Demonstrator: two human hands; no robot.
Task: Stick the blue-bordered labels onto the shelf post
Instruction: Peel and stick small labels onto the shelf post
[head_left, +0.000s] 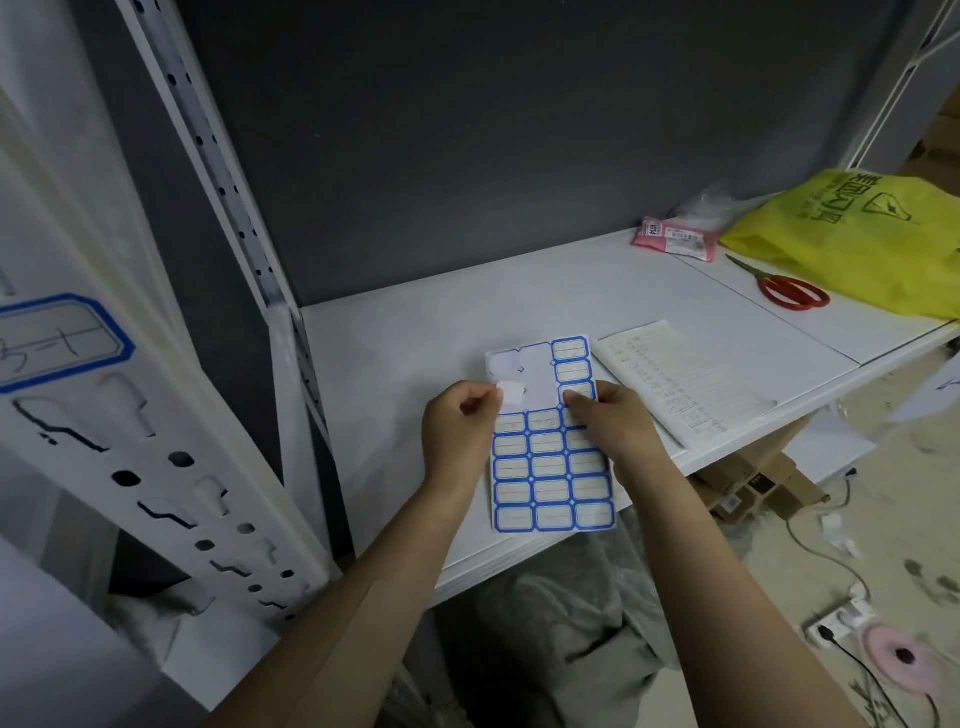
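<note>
Left hand (457, 431) pinches the label sheet (550, 467) at its left edge and right hand (613, 421) pinches its right column, above the shelf (415, 353). Upper-left cells are bare backing. One blue-bordered label (57, 340) sits on the shelf post (156, 415).

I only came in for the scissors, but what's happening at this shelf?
A person is working through a label sheet of blue-bordered stickers, held just above the white shelf. The left hand pinches the sheet's left edge, while the right hand picks at a label in the right column. Several top-left spots are already bare. One written label is stuck on the shelf post. The scissors lie unused on the shelf, off to the right.
</note>
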